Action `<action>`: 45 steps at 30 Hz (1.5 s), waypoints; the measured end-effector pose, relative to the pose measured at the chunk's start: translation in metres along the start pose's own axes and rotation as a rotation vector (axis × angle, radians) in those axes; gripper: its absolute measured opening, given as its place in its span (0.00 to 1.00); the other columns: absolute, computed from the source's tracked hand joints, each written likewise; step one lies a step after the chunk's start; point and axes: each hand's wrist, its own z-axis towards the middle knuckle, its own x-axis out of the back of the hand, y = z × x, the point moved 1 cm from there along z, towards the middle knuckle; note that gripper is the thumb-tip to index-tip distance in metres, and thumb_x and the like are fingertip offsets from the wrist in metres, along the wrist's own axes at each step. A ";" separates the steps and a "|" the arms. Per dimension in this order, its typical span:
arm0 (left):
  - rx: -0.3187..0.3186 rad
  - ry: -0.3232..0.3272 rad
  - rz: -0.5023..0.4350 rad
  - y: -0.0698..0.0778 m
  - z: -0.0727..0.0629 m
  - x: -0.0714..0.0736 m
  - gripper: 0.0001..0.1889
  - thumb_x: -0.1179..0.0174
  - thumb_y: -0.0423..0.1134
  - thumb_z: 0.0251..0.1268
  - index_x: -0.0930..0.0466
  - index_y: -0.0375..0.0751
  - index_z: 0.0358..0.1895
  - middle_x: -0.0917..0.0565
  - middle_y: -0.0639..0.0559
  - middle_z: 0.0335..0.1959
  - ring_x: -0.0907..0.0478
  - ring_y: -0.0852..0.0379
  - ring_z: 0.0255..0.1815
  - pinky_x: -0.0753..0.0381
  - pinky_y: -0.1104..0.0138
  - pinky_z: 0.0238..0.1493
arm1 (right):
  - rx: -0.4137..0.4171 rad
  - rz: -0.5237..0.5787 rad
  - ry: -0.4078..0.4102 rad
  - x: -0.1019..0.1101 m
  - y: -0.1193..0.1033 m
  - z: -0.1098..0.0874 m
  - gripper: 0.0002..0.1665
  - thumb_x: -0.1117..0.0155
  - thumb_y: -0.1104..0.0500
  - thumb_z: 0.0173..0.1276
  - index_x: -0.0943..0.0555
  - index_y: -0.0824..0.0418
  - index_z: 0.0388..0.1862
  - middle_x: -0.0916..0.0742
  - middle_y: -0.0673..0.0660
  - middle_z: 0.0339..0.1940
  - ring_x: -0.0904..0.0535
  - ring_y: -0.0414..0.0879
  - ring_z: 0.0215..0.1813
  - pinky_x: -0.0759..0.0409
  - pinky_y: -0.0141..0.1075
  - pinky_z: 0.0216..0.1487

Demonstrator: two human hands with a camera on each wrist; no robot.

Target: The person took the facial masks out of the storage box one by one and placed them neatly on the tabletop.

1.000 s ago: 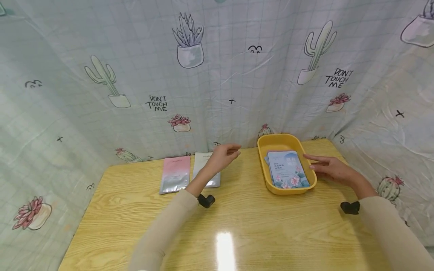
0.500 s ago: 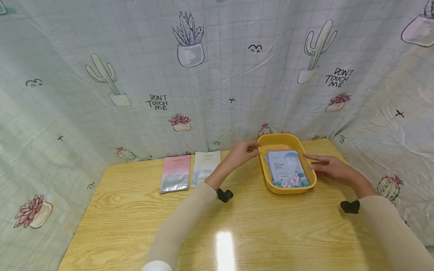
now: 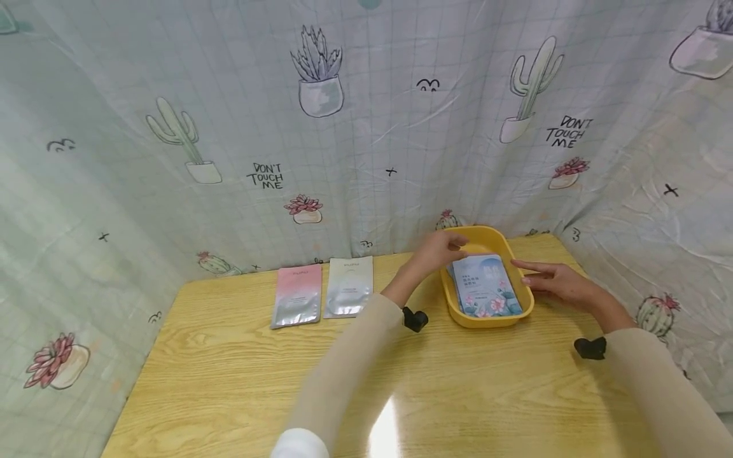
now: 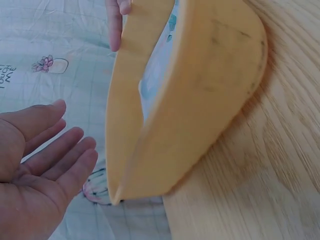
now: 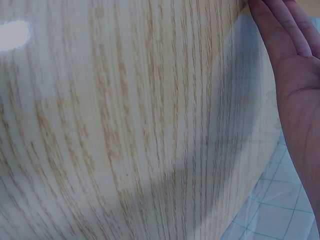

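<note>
In the head view, a yellow plastic basket (image 3: 483, 322) stands at the back right of the table, holding a stack of flat packets. On top lies a blue packet (image 3: 487, 286) printed with pink flowers. My left hand (image 3: 432, 252) is over the basket's left rim, its fingers reaching above the packets' back left corner. The left wrist view shows that hand's fingers (image 4: 70, 155) loosely bent, with nothing between them. My right hand (image 3: 564, 284) rests with straight fingers against the basket's right rim. Only part of it shows in the right wrist view.
A pink and silver sachet (image 3: 298, 296) and a white and silver sachet (image 3: 349, 286) lie side by side at the back of the wooden table (image 3: 229, 375). A cactus-print curtain (image 3: 366, 140) hangs close behind the table and along its sides.
My left hand has moved right, from above the white sachet to over the basket's left rim. The white sachet now shows fully. My right hand and the basket have stayed in place.
</note>
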 end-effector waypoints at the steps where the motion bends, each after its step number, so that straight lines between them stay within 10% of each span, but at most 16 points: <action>1: 0.007 -0.001 0.015 0.002 0.003 -0.002 0.19 0.36 0.40 0.73 0.18 0.40 0.63 0.16 0.51 0.60 0.19 0.58 0.57 0.20 0.74 0.54 | 0.002 0.000 -0.001 0.000 0.000 0.000 0.40 0.38 0.54 0.77 0.43 0.59 0.82 0.40 0.70 0.80 0.19 0.32 0.57 0.17 0.39 0.58; 12: 0.040 -0.104 0.056 0.017 0.025 -0.016 0.19 0.32 0.39 0.68 0.16 0.43 0.61 0.14 0.52 0.56 0.18 0.59 0.56 0.20 0.74 0.54 | 0.009 0.022 -0.003 -0.001 0.001 -0.002 0.38 0.40 0.57 0.79 0.43 0.59 0.81 0.40 0.71 0.79 0.19 0.33 0.58 0.17 0.39 0.58; 22: 0.069 -0.145 -0.025 0.020 0.039 -0.033 0.19 0.29 0.40 0.65 0.14 0.43 0.58 0.13 0.53 0.56 0.19 0.60 0.54 0.21 0.72 0.56 | 0.056 0.048 -0.033 0.001 0.003 0.000 0.37 0.42 0.58 0.80 0.43 0.60 0.82 0.24 0.47 0.68 0.20 0.34 0.60 0.17 0.39 0.58; 34: 0.348 -0.069 0.021 0.024 0.044 -0.033 0.20 0.25 0.43 0.60 0.13 0.46 0.56 0.15 0.55 0.55 0.22 0.56 0.56 0.21 0.62 0.61 | 0.049 0.035 -0.018 0.000 0.001 0.001 0.37 0.40 0.57 0.79 0.41 0.60 0.81 0.28 0.57 0.74 0.19 0.34 0.59 0.17 0.39 0.58; 45: 0.420 -0.050 0.018 0.011 0.040 -0.040 0.12 0.29 0.30 0.63 0.11 0.39 0.50 0.13 0.52 0.43 0.21 0.56 0.36 0.17 0.68 0.42 | 0.058 0.084 -0.035 0.002 0.003 0.000 0.37 0.42 0.61 0.79 0.44 0.64 0.81 0.16 0.51 0.62 0.17 0.38 0.58 0.16 0.40 0.57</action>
